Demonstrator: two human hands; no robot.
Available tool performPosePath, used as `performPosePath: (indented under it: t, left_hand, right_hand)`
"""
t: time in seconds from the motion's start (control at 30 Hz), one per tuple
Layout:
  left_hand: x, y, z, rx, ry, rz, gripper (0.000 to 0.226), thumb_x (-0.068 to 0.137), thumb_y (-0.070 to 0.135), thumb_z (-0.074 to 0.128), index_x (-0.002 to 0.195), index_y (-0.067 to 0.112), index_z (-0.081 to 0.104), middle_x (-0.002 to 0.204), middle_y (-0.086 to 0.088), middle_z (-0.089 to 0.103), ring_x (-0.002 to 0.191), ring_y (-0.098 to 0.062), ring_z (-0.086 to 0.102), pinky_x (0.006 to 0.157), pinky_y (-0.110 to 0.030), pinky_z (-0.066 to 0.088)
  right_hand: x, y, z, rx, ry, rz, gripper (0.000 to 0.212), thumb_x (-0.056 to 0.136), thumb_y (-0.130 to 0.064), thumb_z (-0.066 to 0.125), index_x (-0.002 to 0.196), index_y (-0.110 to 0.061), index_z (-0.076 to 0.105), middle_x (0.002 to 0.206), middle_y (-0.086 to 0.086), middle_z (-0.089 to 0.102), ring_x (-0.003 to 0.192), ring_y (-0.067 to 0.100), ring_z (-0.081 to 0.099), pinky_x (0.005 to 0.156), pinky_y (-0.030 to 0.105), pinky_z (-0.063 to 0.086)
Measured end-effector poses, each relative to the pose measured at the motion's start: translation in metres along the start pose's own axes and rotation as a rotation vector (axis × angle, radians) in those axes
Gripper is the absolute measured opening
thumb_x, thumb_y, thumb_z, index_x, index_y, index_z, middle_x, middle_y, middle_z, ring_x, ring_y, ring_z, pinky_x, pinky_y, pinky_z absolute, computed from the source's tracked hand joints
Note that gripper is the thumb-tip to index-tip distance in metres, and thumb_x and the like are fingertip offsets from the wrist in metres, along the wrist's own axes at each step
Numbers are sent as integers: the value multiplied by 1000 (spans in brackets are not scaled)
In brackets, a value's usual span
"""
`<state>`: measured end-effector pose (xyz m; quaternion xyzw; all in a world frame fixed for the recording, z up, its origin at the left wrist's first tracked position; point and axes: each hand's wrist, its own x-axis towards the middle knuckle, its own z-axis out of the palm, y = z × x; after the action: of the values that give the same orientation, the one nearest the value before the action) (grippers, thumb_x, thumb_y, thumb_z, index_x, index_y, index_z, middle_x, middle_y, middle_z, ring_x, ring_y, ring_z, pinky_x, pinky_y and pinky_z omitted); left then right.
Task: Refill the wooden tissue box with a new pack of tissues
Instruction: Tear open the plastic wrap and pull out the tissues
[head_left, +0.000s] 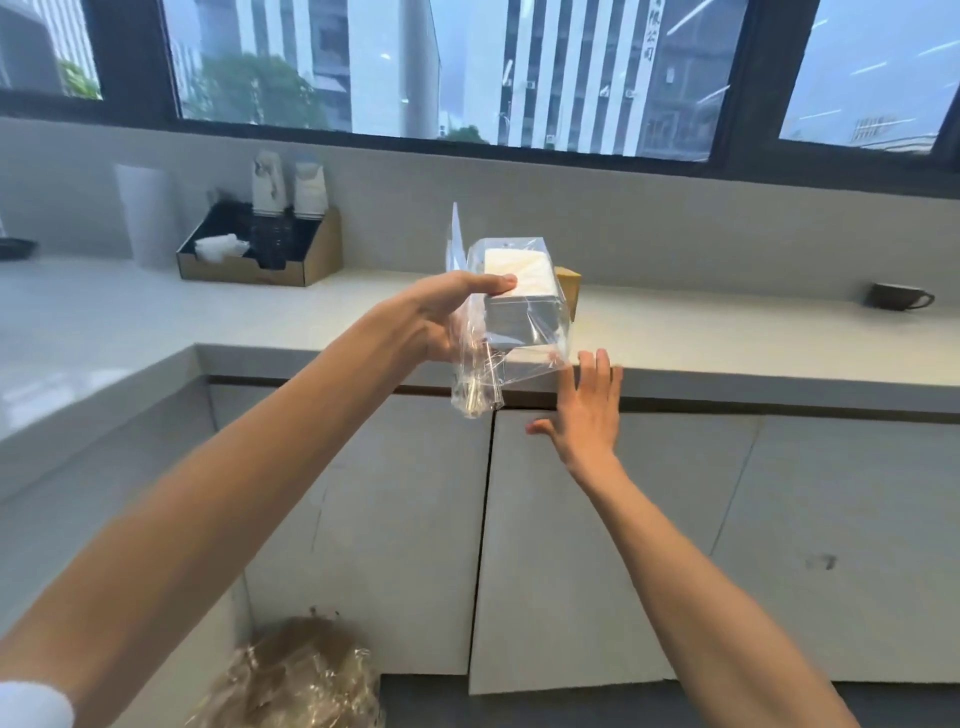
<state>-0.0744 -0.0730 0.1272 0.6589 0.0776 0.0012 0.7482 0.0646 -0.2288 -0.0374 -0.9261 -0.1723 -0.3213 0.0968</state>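
Clear plastic wraps the tissue pack, clamped in the left hand's grip, thumb on top, above the white worktop's edge. Just behind that grip, a wooden box peeks out. Below it, the right hand spreads flat, holding nothing.
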Motion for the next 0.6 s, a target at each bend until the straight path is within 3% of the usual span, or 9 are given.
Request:
performPosePath:
  t: [0.07,0.23,0.33,0.43,0.5,0.6]
  left_hand:
    - [9,-1,-2,-13,0,-13,47,82,18,74,124,9,55,99,-14,73,79,-30,73,66,-46,60]
    - [27,-7,-6,-52,-30,-23,30,85,15,71,111,7,59,87,-13,74,69,-29,73,60,-46,61]
    - [35,-10,-6,-65,-47,-25,28,85,14,71,110,8,60,90,-12,73,74,-29,73,62,-48,61]
    - [44,-11,-9,-96,-57,-39,31,85,14,71,112,8,60,98,-12,73,82,-30,72,69,-49,61]
    - [44,-5,-10,-114,-52,-79,31,83,15,73,111,8,61,99,-11,72,85,-30,71,74,-48,60]
    - [42,21,-13,-110,-18,-180,25,83,16,73,104,9,62,83,-9,73,72,-26,71,67,-42,62]
  right_hand:
    - [1,-4,10,28,65,38,117,49,-49,92,137,-20,21,136,20,43,138,42,31,120,54,13]
    - [6,-10,25,36,173,80,127,46,-48,93,135,-21,7,135,19,42,136,41,34,121,53,11]
    - [7,-9,28,14,199,74,129,49,-50,91,134,-21,-2,135,17,33,137,41,34,121,53,9]
    - [6,-7,29,-1,183,81,125,54,-47,89,134,-21,-3,138,19,39,138,42,32,121,53,7]
    - [7,-11,25,3,152,92,118,58,-34,90,135,-20,2,138,18,35,139,42,30,121,54,8]
    - [4,-15,1,9,26,138,97,60,-9,83,135,-18,22,139,17,35,138,40,30,120,54,14]
